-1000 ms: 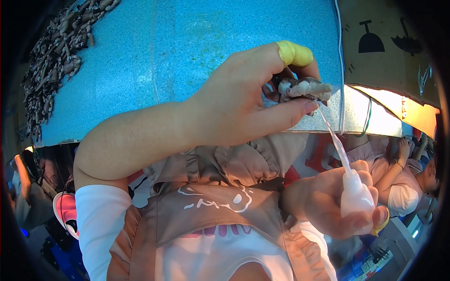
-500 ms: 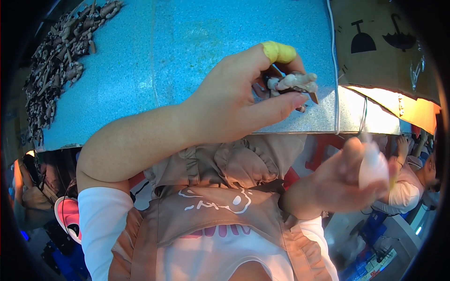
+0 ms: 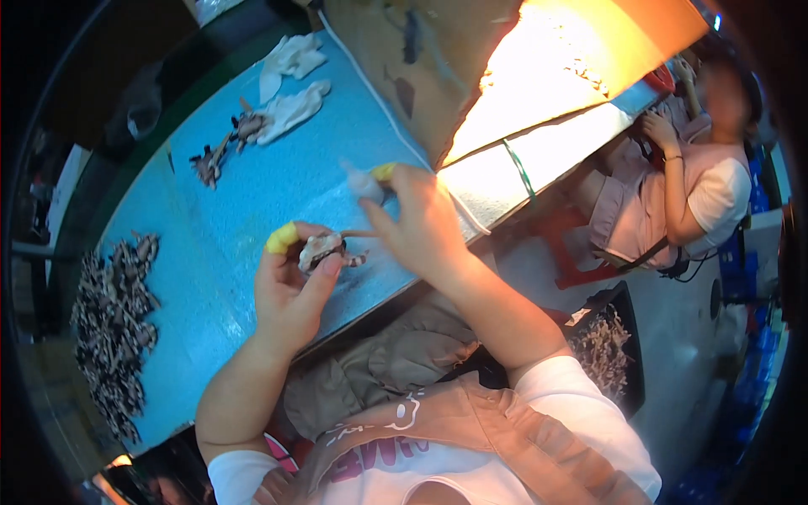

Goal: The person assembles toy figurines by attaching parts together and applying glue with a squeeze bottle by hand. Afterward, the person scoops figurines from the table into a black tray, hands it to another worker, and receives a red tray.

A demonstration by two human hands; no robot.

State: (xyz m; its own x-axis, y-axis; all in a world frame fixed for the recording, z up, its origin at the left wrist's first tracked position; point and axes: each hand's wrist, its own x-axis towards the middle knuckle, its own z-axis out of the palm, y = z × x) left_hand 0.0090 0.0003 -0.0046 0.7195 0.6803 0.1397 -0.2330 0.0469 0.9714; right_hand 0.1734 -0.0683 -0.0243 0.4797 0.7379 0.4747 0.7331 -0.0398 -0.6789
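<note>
Blue tabletop fills the left and centre of the frame, a cardboard sheet overhanging its upper edge, while a seated co-worker in a pinkish apron appears at right. Work seems to be under way on one small figure, held over the tabletop near the centre of the frame; whether it is finished is too small to tell. A dense heap of similar figures lies at lower left, and two loose figures rest at upper left near white cloth pieces, with nothing showing which are done and which are left. The left hand grips the small figure between thumb and curled fingers, one fingertip wrapped in yellow. The right hand curls around a whitish bottle, its blurred nozzle directed toward the upper left, away from the figure. A thin brownish piece extends from the figure toward the right hand; contact between them is unclear.
</note>
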